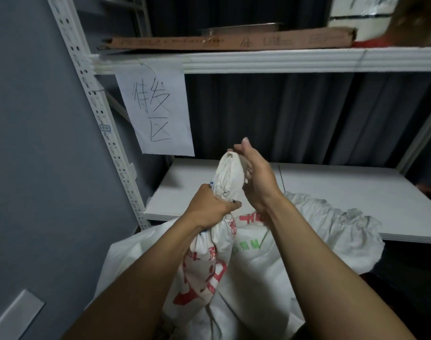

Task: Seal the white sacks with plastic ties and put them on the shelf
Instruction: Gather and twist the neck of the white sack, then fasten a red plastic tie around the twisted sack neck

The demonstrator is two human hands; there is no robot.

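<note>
A white sack (209, 271) with red and green print stands low in front of me, its mouth gathered into a twisted neck (228, 175). My left hand (210, 208) is clenched around the base of that neck. My right hand (256, 175) rests against the neck's right side near its top, fingers extended and apart. Whether it holds a plastic tie is hidden. A second white sack (332, 224) lies crumpled to the right, partly on the lower shelf board (344, 190).
The white metal rack has a perforated upright (104, 133) at the left and an upper shelf (258, 61) carrying a flat cardboard box (229, 40). A handwritten paper sign (155, 109) hangs from the upper shelf. A dark curtain hangs behind; a grey wall stands left.
</note>
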